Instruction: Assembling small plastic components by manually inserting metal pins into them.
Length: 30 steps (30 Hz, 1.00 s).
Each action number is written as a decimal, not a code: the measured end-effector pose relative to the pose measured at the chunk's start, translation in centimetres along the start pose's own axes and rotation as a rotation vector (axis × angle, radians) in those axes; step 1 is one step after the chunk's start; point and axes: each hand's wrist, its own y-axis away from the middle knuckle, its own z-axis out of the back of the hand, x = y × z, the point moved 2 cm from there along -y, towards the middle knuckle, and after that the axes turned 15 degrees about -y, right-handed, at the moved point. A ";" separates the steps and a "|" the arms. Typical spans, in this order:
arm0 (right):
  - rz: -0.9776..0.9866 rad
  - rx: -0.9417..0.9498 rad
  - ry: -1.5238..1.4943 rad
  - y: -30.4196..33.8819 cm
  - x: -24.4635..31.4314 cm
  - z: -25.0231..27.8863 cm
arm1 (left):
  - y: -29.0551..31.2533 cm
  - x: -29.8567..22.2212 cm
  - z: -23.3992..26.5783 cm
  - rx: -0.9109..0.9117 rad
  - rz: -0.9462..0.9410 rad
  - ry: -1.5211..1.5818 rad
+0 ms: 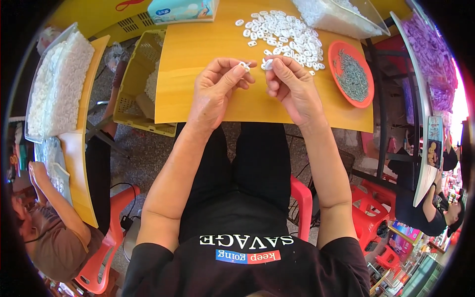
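Above the near part of the yellow table [188, 59], my two hands are raised close together, a small gap between them. Between thumb and forefinger, my left hand [216, 91] pinches a small white plastic piece [244, 65]. Opposite it, my right hand [297, 89] pinches another small white plastic piece [267, 64], its other fingers curled in. My fingers partly cover both pieces. Just beyond my right hand spreads a loose pile of flat white oval pieces with holes [284, 34]. Right of the pile, a red plate [365, 102] holds many thin grey metal screws or pins [352, 76].
A clear bin [372, 25] of white parts stands at the far right, a tissue pack [183, 11] at the far left. A yellow crate [118, 109] sits left of the table. Other people work at both sides. My red chair [302, 203] is under me.
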 end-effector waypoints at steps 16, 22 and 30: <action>0.134 -0.110 0.176 -0.3 -1.7 -0.7 | -0.1 0.4 0.0 -0.020 0.018 -0.074; 0.170 -0.135 0.172 -0.1 -1.9 -1.4 | -0.1 0.4 0.2 -0.046 0.011 -0.048; 0.391 -0.053 0.620 0.2 -1.6 -1.4 | -0.1 0.3 0.2 -0.038 -0.001 0.039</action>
